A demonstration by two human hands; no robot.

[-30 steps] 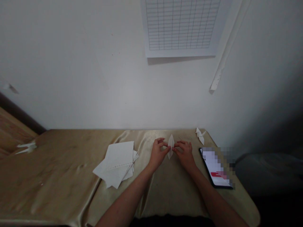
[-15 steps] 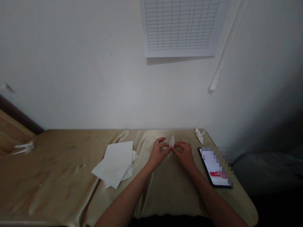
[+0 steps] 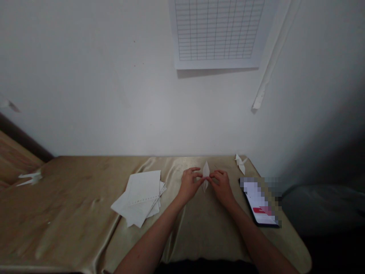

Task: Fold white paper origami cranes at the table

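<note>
A small folded white paper piece (image 3: 205, 170), narrow and pointed at both ends, stands upright between my two hands above the tan table cloth (image 3: 85, 205). My left hand (image 3: 189, 185) pinches its left side with thumb and fingers closed. From the other side, my right hand (image 3: 221, 185) pinches its right edge the same way. Both hands meet near the paper's middle, close to the table's far edge.
A loose stack of white sheets (image 3: 141, 196) lies left of my hands. A phone (image 3: 259, 203) with a lit screen lies to the right. A folded paper figure (image 3: 241, 162) sits at the far right corner, another (image 3: 30, 177) at far left. A grid chart (image 3: 218, 32) hangs on the wall.
Both hands stay pinched on the folded paper; the paper tilted slightly half a second ago and stands straighter again. Nothing else moved.
</note>
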